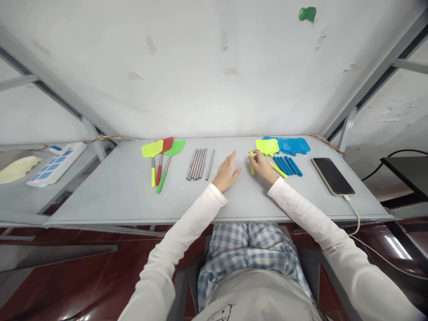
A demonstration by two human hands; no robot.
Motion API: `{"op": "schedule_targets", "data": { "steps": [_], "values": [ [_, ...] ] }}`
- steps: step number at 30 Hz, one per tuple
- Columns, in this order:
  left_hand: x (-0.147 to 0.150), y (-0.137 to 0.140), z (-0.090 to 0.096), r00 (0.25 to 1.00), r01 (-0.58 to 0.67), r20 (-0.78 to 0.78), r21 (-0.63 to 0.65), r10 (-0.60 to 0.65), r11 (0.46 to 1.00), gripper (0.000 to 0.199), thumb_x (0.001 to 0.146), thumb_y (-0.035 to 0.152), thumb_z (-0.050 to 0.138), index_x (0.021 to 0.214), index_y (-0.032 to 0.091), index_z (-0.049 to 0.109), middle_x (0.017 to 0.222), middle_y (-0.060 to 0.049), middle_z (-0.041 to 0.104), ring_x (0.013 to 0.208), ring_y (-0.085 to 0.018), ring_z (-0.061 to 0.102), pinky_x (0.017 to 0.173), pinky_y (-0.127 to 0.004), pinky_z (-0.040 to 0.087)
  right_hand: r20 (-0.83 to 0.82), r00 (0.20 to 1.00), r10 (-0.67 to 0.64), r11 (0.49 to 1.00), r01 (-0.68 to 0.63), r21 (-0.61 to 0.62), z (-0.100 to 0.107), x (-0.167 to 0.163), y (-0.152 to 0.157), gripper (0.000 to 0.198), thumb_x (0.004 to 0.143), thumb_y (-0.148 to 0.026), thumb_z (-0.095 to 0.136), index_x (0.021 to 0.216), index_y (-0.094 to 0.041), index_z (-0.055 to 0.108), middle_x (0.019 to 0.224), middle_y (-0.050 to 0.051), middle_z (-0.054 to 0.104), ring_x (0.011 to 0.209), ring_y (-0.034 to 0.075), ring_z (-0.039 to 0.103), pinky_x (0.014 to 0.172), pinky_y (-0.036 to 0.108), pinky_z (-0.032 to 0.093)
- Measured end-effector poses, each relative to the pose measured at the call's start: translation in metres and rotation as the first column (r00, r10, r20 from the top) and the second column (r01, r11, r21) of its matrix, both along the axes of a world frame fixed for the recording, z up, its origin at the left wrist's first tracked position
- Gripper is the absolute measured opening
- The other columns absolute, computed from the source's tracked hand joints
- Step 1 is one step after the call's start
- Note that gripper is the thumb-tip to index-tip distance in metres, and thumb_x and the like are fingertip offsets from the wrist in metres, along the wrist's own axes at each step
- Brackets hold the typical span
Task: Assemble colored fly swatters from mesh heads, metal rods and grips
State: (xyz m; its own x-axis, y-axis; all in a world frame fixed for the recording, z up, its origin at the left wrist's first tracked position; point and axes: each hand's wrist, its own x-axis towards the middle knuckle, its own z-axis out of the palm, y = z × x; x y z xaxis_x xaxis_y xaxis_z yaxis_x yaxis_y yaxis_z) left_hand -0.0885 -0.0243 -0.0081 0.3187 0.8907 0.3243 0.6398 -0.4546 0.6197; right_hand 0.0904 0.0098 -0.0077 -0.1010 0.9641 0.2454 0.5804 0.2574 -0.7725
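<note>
My right hand (263,166) grips a short yellow handle (252,166) between thumb and fingers, roughly upright in the view. A second yellow handle (278,170) lies beside that hand, partly hidden. My left hand (227,173) is over the table with fingers stretched and thumb apart, holding nothing. Just left of it lies a single metal rod (210,165), and farther left is a row of several more metal rods (196,165). Beyond my right hand lie yellow fly swatter heads (267,146) and blue fly swatter heads (296,146), with several blue handles (288,166) in front.
Three whole fly swatters, yellow (152,149), red (159,175) and green (174,148), lie at the left of the grey table (133,207). A phone (332,176) with a white cable (353,209) is at the right. A power strip (56,164) sits on the neighbouring surface.
</note>
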Motion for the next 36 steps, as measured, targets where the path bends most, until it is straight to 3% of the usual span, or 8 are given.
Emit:
{"op": "schedule_targets", "data": {
  "steps": [4, 8, 12, 21, 24, 28, 30, 36],
  "values": [
    [-0.036, 0.001, 0.002, 0.888, -0.283, -0.366, 0.041, 0.278, 0.958, 0.051, 0.091, 0.021, 0.035, 0.141, 0.018, 0.041, 0.150, -0.012, 0.038, 0.143, -0.031, 0.025, 0.115, -0.053, 0.020, 0.431, 0.901, -0.054, 0.986, -0.019, 0.165, -0.005, 0.033, -0.007, 0.033, 0.093, -0.029, 0.040, 0.117, -0.013, 0.053, 0.093, 0.012, 0.064, 0.084, 0.024, 0.058, 0.074, 0.033, 0.041],
    [-0.069, 0.003, -0.001, 0.791, -0.365, -0.529, -0.004, 0.308, 0.931, 0.049, 0.093, 0.025, 0.030, 0.139, 0.021, 0.047, 0.149, -0.008, 0.042, 0.143, -0.030, 0.025, 0.115, -0.055, 0.019, 0.672, 0.727, -0.140, 0.963, -0.057, 0.263, -0.012, 0.056, -0.021, 0.035, 0.090, -0.021, 0.041, 0.119, -0.009, 0.056, 0.106, 0.018, 0.058, 0.097, 0.029, 0.052, 0.081, 0.036, 0.038],
    [-0.084, 0.008, -0.004, 0.805, -0.313, -0.528, 0.009, 0.270, 0.950, 0.049, 0.094, 0.027, 0.028, 0.138, 0.023, 0.048, 0.148, -0.005, 0.045, 0.143, -0.026, 0.028, 0.115, -0.051, 0.021, 0.724, 0.649, -0.234, 0.951, -0.001, 0.309, -0.015, 0.074, -0.024, 0.034, 0.091, -0.032, 0.043, 0.115, -0.014, 0.060, 0.106, 0.017, 0.054, 0.096, 0.029, 0.047, 0.079, 0.037, 0.035],
    [-0.102, -0.003, 0.007, 0.878, -0.354, -0.344, -0.001, 0.332, 0.935, 0.045, 0.095, 0.033, 0.029, 0.133, 0.029, 0.054, 0.151, -0.005, 0.040, 0.142, -0.025, 0.029, 0.114, -0.051, 0.022, 0.672, 0.667, -0.322, 0.945, 0.182, 0.272, -0.013, 0.094, -0.014, 0.038, 0.091, -0.037, 0.043, 0.121, -0.018, 0.057, 0.121, 0.018, 0.046, 0.103, 0.031, 0.045, 0.085, 0.042, 0.036],
    [-0.134, -0.013, 0.012, 0.792, -0.550, -0.292, 0.040, 0.536, 0.834, 0.046, 0.092, 0.031, 0.036, 0.136, 0.028, 0.051, 0.152, -0.008, 0.036, 0.140, -0.028, 0.030, 0.113, -0.053, 0.023, 0.666, 0.657, -0.354, 0.935, 0.241, 0.259, -0.017, 0.100, -0.015, 0.043, 0.091, -0.045, 0.041, 0.126, -0.022, 0.054, 0.128, 0.019, 0.043, 0.113, 0.035, 0.043, 0.089, 0.046, 0.035],
    [-0.187, -0.020, 0.014, 0.539, -0.835, -0.271, -0.042, 0.798, 0.549, 0.054, 0.086, 0.029, 0.045, 0.138, 0.014, 0.046, 0.147, -0.020, 0.034, 0.132, -0.038, 0.036, 0.107, -0.055, 0.031, 0.674, 0.599, -0.432, 0.894, 0.381, 0.234, -0.022, 0.107, -0.018, 0.060, 0.088, -0.058, 0.039, 0.137, -0.023, 0.042, 0.134, 0.021, 0.040, 0.121, 0.041, 0.038, 0.091, 0.052, 0.033],
    [-0.205, -0.019, 0.015, 0.464, -0.882, -0.283, -0.059, 0.840, 0.468, 0.053, 0.086, 0.029, 0.045, 0.136, 0.012, 0.047, 0.141, -0.022, 0.038, 0.127, -0.038, 0.041, 0.103, -0.054, 0.034, 0.674, 0.570, -0.470, 0.865, 0.450, 0.223, -0.024, 0.108, -0.018, 0.072, 0.087, -0.062, 0.039, 0.142, -0.016, 0.034, 0.134, 0.024, 0.042, 0.117, 0.041, 0.042, 0.090, 0.052, 0.034],
    [-0.207, -0.002, 0.013, 0.473, -0.852, -0.368, 0.038, 0.800, 0.522, 0.037, 0.087, 0.033, 0.044, 0.112, 0.014, 0.064, 0.125, -0.022, 0.047, 0.121, -0.037, 0.042, 0.100, -0.050, 0.035, 0.675, 0.507, -0.536, 0.814, 0.523, 0.253, -0.028, 0.102, -0.020, 0.073, 0.087, -0.057, 0.039, 0.137, -0.004, 0.036, 0.123, 0.025, 0.050, 0.106, 0.038, 0.050, 0.086, 0.047, 0.035]
  ]
}}
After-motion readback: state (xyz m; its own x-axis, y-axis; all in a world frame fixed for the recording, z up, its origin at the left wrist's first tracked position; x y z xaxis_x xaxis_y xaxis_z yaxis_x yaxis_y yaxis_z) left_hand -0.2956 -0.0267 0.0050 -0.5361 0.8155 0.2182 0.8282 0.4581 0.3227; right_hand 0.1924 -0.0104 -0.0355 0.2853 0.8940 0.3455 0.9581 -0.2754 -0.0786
